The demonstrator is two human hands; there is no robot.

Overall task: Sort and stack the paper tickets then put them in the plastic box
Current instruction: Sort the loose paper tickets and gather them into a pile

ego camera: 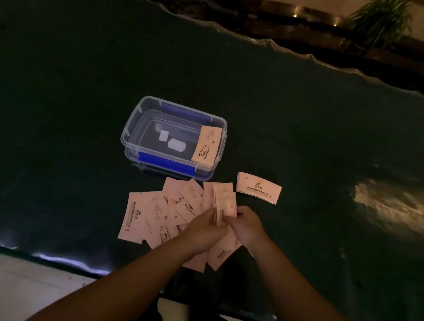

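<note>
Several pale paper tickets lie scattered on the dark table in front of me. My left hand and my right hand meet above them, together gripping a small upright bundle of tickets. A neat stack of tickets lies to the right of the pile. The clear plastic box with blue clips stands open behind the pile. One stack of tickets leans inside the box against its right wall.
The dark green cloth-covered table spreads wide on all sides. Its near edge runs just below the pile, with pale floor beneath. Potted plants stand beyond the far edge.
</note>
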